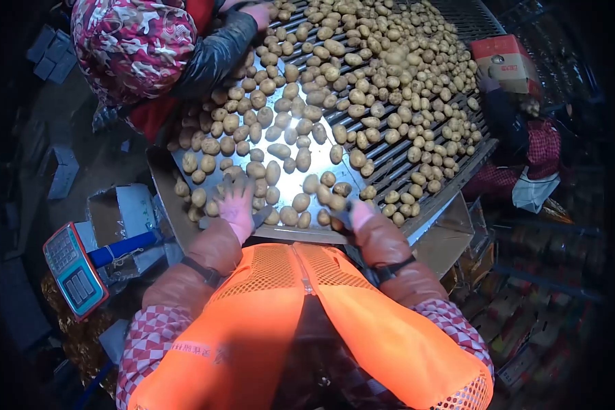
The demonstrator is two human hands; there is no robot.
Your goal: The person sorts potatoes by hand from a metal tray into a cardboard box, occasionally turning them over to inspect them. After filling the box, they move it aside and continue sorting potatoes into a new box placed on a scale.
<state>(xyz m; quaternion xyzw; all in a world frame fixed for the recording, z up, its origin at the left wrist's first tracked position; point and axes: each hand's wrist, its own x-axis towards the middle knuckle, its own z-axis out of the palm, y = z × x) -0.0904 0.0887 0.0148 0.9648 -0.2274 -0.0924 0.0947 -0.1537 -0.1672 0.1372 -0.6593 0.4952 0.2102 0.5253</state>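
Observation:
My left hand [236, 205], in a pink glove with grey fingers, lies spread over potatoes [272, 172] at the near left of the metal sorting table [294, 186]. Its fingers point away from me and grip nothing. On the near right, my right hand [357, 214] is beside a small group of potatoes [336, 201]. Motion smears its fingers, and I cannot tell whether they hold one. Loose potatoes lie around both hands on the shiny plate.
Slatted bars [389, 171] carry a large heap of potatoes [403, 61] farther back. A person in a camouflage hood [133, 48] works at the left; another in dark sleeves [509, 123] is by a red-and-tan carton [506, 65]. A digital scale [75, 270] stands lower left, near open cardboard boxes [126, 212].

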